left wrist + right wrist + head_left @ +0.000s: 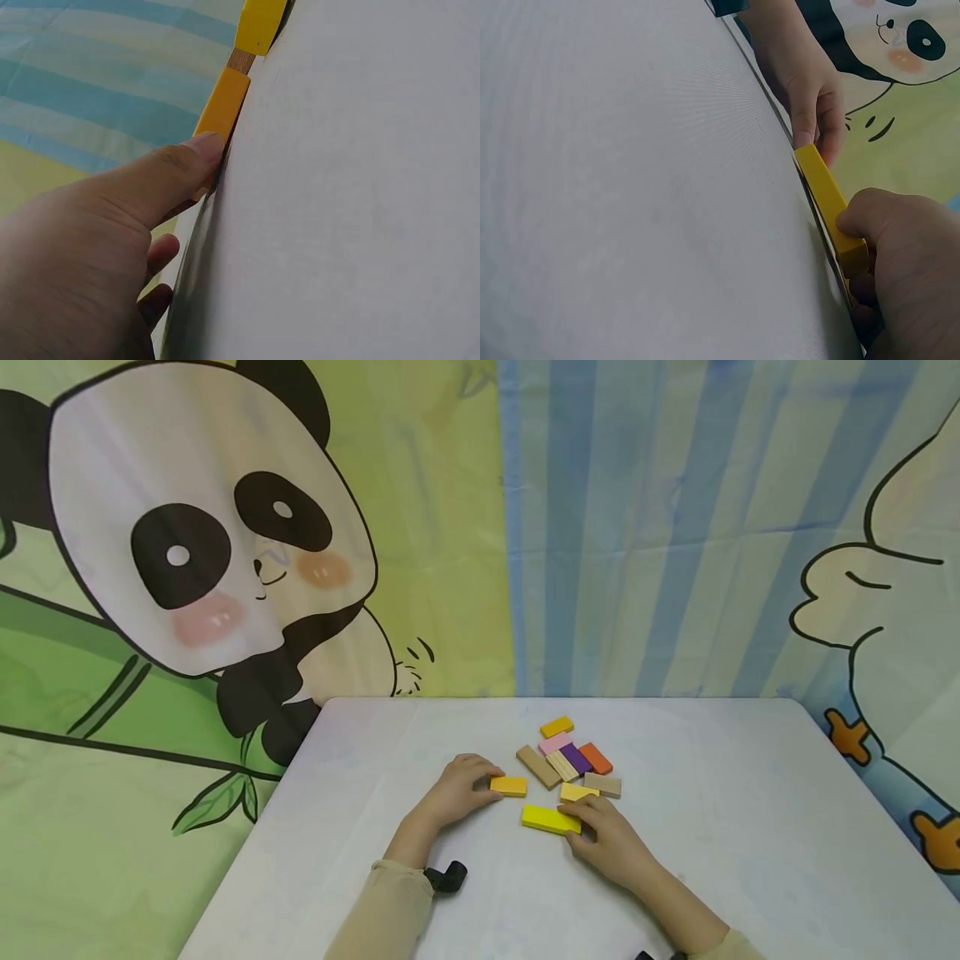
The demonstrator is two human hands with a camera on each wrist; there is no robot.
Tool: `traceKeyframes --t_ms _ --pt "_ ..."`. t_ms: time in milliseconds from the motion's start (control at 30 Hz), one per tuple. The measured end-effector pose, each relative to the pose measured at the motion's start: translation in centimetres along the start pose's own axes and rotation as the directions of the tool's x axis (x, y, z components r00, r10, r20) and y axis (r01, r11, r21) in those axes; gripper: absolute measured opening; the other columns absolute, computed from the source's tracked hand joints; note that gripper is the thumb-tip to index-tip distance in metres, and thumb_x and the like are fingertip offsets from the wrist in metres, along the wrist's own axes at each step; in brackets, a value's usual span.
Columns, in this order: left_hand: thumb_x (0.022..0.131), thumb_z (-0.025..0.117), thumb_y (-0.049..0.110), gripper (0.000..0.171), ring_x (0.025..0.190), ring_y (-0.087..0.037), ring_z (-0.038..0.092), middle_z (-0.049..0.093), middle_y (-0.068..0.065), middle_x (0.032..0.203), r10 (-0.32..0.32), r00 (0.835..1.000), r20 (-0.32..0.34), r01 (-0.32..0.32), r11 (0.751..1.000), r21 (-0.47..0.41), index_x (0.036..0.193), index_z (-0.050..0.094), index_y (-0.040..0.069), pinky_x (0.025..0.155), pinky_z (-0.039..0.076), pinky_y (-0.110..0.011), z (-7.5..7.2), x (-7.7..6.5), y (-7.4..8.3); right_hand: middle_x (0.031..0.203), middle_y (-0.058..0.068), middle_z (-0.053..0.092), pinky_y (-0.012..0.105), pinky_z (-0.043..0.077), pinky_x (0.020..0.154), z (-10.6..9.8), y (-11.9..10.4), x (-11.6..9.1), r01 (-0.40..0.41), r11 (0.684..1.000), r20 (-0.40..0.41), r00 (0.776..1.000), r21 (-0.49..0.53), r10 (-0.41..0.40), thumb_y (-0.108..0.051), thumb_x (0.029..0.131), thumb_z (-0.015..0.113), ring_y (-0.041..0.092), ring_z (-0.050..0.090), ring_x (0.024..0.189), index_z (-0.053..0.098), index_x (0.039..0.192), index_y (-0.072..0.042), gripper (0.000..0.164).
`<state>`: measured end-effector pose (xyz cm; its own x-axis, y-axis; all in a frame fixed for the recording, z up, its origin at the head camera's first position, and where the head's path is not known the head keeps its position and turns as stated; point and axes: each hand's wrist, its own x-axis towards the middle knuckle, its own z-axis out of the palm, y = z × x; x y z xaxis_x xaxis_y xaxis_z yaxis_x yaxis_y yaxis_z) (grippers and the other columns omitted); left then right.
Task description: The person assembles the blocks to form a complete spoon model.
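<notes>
The step in hand looks to be one of handling two blocks at once on the white tabletop. The left hand pinches the short orange-yellow rectangular block at its left end; the right hand pinches the longer bright-yellow rectangular block at its right end, nearer the person. The two blocks stand apart, just short of the mixed cluster of coloured and plain wooden blocks. Whether either is lifted, I cannot tell. Any next move seems to call for steady fingertip grips and keeping clear of the pale-yellow block just beyond the right fingers.
</notes>
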<state>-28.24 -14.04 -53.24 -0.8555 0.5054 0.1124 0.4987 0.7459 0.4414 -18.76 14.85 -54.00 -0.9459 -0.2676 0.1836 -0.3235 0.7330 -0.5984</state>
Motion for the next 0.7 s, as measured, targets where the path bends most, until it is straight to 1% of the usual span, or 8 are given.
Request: traceKeyframes --t_ms 200,333,500,600,700 --pt "0.09 0.069 0.046 0.038 0.128 -0.021 0.048 0.064 0.007 0.125 0.009 1.0 -0.03 -0.008 1.0 0.01 0.125 0.067 0.029 0.114 0.034 -0.047 0.69 -0.23 0.0 0.109 -0.013 0.058 0.036 0.053 0.094 -0.2 -0.23 -0.08 0.006 1.0 -0.001 1.0 0.01 -0.006 -0.019 0.085 0.077 0.004 0.052 0.101 0.069 0.123 -0.025 0.039" --pt "0.091 0.068 0.047 0.038 0.128 -0.02 0.048 0.063 0.008 0.125 0.004 0.999 -0.041 -0.003 0.999 0.032 0.124 0.066 0.031 0.114 0.035 -0.046 0.89 -0.1 0.01 0.111 -0.012 0.059 0.038 0.053 0.095 -0.32 -0.21 -0.09 0.035 0.999 -0.012 0.999 -0.012 -0.035 -0.022 0.084 0.078 0.005 0.053 0.103 0.069 0.122 -0.025 0.038" --pt "0.091 0.068 0.047 0.037 0.128 -0.021 0.048 0.063 0.007 0.124 -0.009 0.999 -0.034 0.01 0.999 0.034 0.124 0.066 0.031 0.115 0.034 -0.045 0.94 -0.06 0.0 0.113 -0.011 0.059 0.037 0.053 0.095 -0.24 -0.1 -0.1 0.086 0.995 -0.012 0.996 -0.056 -0.087 -0.025 0.082 0.081 0.005 0.052 0.103 0.068 0.12 -0.026 0.04" --pt "0.091 0.068 0.047 0.037 0.128 -0.02 0.048 0.063 0.008 0.124 -0.016 0.999 -0.032 0.017 0.999 0.03 0.124 0.066 0.031 0.115 0.034 -0.045 0.92 -0.07 0.01 0.107 -0.014 0.057 0.032 0.052 0.089 -0.13 -0.14 -0.09 0.091 0.992 0.002 0.996 -0.084 -0.091 -0.031 0.081 0.082 0.004 0.049 0.096 0.067 0.12 -0.028 0.042" --pt "0.09 0.068 0.048 0.037 0.128 -0.02 0.048 0.063 0.008 0.124 -0.018 0.999 -0.033 0.019 0.999 0.028 0.124 0.066 0.032 0.115 0.034 -0.045 0.92 -0.06 -0.01 0.1 -0.019 0.054 0.028 0.049 0.083 -0.1 -0.31 -0.11 0.084 0.991 0.039 0.996 -0.1 -0.081 -0.044 0.08 0.08 0.002 0.045 0.091 0.065 0.123 -0.029 0.047"
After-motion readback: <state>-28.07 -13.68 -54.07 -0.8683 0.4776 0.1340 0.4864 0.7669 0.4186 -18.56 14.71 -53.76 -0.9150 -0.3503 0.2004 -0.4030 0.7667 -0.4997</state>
